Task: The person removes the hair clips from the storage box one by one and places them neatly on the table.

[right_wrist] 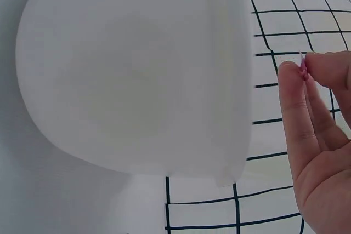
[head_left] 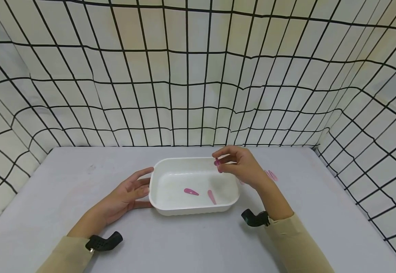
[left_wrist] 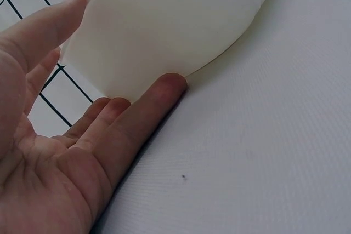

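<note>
A white rectangular tray point(head_left: 194, 209) lies on the table in front of me. My left hand point(head_left: 129, 195) rests against its left end, fingers fairly straight; the left wrist view shows fingertips point(left_wrist: 173, 83) at the tray's end wall, low by the table. Over the tray's back right corner, my right hand point(head_left: 237, 165) pinches a pink hair clip point(head_left: 217, 163) between thumb and fingertips. The right wrist view shows this small clip point(right_wrist: 303, 69) held above the rim. Inside the tray lie two teardrop-shaped pink hair clips, a darker one point(head_left: 191, 192) and a paler one point(head_left: 212, 196).
More pink clips point(head_left: 271, 175) lie on the white table point(head_left: 116, 242) right of the tray, partly hidden by my right forearm. Black netting point(head_left: 187, 83) over pale walls encloses the table's back and sides. Black wrist cameras point(head_left: 104, 242) sit on both wrists.
</note>
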Available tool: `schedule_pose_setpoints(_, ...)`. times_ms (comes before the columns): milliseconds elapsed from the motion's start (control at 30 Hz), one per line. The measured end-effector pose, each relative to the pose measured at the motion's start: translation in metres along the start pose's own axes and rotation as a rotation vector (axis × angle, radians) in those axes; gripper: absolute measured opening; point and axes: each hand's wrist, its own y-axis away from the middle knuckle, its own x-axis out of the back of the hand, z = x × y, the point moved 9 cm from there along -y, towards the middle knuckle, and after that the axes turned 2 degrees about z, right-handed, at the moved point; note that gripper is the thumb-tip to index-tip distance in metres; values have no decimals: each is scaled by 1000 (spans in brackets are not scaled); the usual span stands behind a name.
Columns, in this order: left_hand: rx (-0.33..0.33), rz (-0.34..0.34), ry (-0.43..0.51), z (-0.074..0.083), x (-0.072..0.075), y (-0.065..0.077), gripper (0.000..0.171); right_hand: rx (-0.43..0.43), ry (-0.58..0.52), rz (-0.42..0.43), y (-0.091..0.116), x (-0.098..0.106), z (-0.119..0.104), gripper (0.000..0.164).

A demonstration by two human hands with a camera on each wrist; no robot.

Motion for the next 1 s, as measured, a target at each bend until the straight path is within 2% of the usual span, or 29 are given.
schedule_pose_setpoints(267, -12, -23, 23, 1, -1, 2, 65, -39, 18, 59, 1, 12, 1, 33)
schedule_pose_setpoints(467, -11, -24, 22, 3, -2, 2, 65, 6, -9, 70, 2, 25, -4, 44)
schedule_pose_setpoints(700, -7, -11, -4, 5, -4, 1, 65, 28, -53, 106, 6, 49, -5, 52)
schedule_pose_setpoints(800, -3, -11, -3, 5, -4, 1, 65, 31, -35, 123, 10, 59, -2, 50)
schedule_pose_setpoints(1000, -7, -4, -4, 4, -2, 1, 64, 12, 69, 163, 17, 79, 11, 36)
